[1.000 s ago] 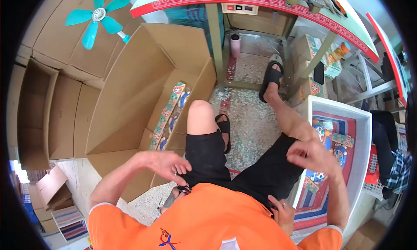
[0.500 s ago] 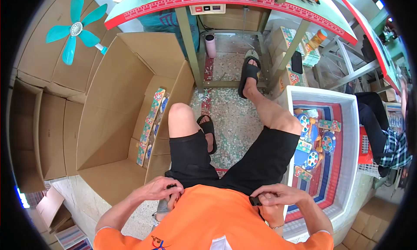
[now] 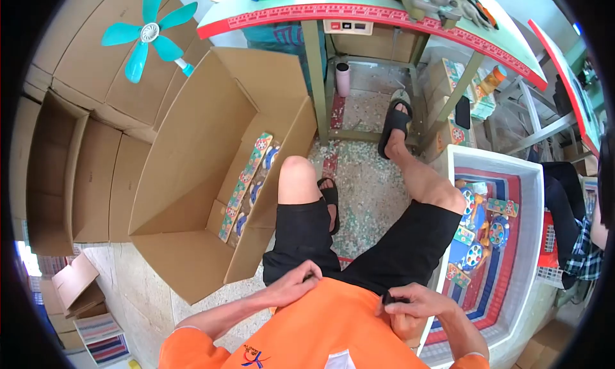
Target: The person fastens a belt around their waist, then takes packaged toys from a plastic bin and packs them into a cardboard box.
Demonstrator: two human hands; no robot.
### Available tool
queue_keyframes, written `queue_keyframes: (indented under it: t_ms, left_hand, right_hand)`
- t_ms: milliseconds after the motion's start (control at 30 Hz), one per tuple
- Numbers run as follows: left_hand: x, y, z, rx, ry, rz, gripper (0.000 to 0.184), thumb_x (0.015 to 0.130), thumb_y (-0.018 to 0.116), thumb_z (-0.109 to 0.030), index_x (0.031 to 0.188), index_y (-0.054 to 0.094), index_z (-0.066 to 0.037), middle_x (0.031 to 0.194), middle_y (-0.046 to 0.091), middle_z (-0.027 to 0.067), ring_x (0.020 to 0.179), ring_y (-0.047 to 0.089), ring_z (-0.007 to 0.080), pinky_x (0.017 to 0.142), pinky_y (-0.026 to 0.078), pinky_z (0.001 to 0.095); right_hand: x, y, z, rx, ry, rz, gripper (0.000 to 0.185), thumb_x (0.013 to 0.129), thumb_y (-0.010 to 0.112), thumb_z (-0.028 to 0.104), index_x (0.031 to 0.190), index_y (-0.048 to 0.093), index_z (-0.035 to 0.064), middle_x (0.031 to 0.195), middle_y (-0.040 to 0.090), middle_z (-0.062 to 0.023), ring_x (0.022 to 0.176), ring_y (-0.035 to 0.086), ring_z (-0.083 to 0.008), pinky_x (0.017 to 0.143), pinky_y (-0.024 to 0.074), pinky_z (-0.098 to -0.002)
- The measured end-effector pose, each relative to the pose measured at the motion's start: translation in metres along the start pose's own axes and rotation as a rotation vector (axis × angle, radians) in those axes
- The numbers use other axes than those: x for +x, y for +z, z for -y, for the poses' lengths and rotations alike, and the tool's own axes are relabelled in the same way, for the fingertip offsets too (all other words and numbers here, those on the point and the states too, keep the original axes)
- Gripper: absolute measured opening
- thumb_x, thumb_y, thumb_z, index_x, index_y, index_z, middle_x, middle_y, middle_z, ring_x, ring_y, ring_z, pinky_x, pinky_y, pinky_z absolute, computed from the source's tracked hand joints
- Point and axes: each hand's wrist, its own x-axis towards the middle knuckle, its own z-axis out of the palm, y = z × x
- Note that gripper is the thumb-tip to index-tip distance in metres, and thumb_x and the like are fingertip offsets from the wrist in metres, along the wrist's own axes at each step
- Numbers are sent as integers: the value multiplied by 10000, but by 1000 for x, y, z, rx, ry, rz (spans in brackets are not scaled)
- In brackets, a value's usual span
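Observation:
My left hand [image 3: 296, 284] is at the left hem of the orange shirt [image 3: 314, 324], its fingers closed near a dark bit I cannot make out. At the right side of the shirt, my right hand [image 3: 413, 300] grips a small black object [image 3: 387, 298]; its kind is unclear. Just below the right hand shows more skin, which looks like another hand [image 3: 407, 324], partly covered. Black shorts [image 3: 304, 234] lie between and ahead of my hands.
An open cardboard box [image 3: 192, 157] stands at left with colourful toy packages [image 3: 246, 186]. To the right, a white crate [image 3: 528, 241] holds packaged toys [image 3: 474, 257]. Ahead is a red-edged workbench [image 3: 359, 11]. A fan [image 3: 149, 32] and a pink bottle [image 3: 343, 81] are farther off. Another person's legs [image 3: 564, 189] show at right.
The view has shifted, so the surroundings sit farther right. My left hand has moved inward along the shirt hem, and the black thing in it is now mostly hidden. My right hand still grips its black object.

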Motion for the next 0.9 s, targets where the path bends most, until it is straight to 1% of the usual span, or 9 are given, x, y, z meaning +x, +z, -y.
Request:
queue_keyframes:
  t_ms: [200,300,433,467,533,600,700,833,900]
  left_hand:
    - [5,11,22,-217,-142,273,177,1008,485,-104,1138,591,-47,1144,538,22,1037,499,98,913,422,256]
    - [0,14,26,-550,-251,439,370,963,502,-84,1324,571,-43,1270,527,34,1153,510,119,1005,409,265]
    - [-7,17,5,-695,-328,406,493,969,499,-115,1456,503,-38,1349,501,52,1239,500,147,1071,381,270]
    - [-8,16,11,-697,-326,403,493,969,499,-115,1456,503,-38,1349,501,52,1239,500,147,1071,381,270]
    - [-8,13,33,-821,-295,445,506,991,519,-136,1484,475,-33,1354,506,41,1213,507,137,1032,407,275]
    - [-6,10,36,-880,-275,464,514,1001,529,-146,1498,461,-31,1357,509,36,1200,511,133,1012,420,277]
    - [-2,7,29,-863,-203,298,540,1016,577,-188,1513,437,-31,1035,528,-24,880,476,79,805,392,208]
    - [14,-14,13,-689,27,124,476,1018,567,-115,1473,469,-17,1200,578,40,876,508,96,782,432,240]
    - [17,-14,-2,-701,27,107,472,1019,569,-121,1469,469,-21,1170,578,44,846,495,100,770,423,233]
  right_hand:
    - [31,5,-26,127,144,-37,321,1065,527,277,1069,641,-24,873,654,-64,831,621,-138,789,508,-283]
    - [35,11,-38,186,227,-34,339,1084,483,265,1143,618,-40,911,667,-57,855,628,-129,806,512,-275]
    - [50,7,-29,227,203,-77,381,1088,466,282,1212,591,-55,925,640,-55,788,580,-120,741,498,-266]
    - [54,7,-38,386,164,-120,384,1087,469,281,1223,587,-58,936,638,-60,775,569,-121,719,491,-264]
    - [57,5,-49,703,80,-220,393,1084,473,279,1245,579,-64,958,634,-70,747,547,-124,675,478,-261]
    - [66,-2,-46,721,47,-227,401,1083,474,279,1260,570,-68,957,635,-73,737,536,-124,659,469,-259]
    - [72,-5,-41,769,-10,-243,419,1082,477,279,1290,553,-76,955,636,-81,717,515,-125,628,451,-254]
    - [79,12,-26,628,67,-183,416,1089,450,264,1353,517,-49,935,628,-69,711,501,-113,606,435,-254]
    - [73,26,-14,422,149,-196,407,1092,425,254,1384,493,-21,930,620,-59,715,494,-104,620,431,-251]
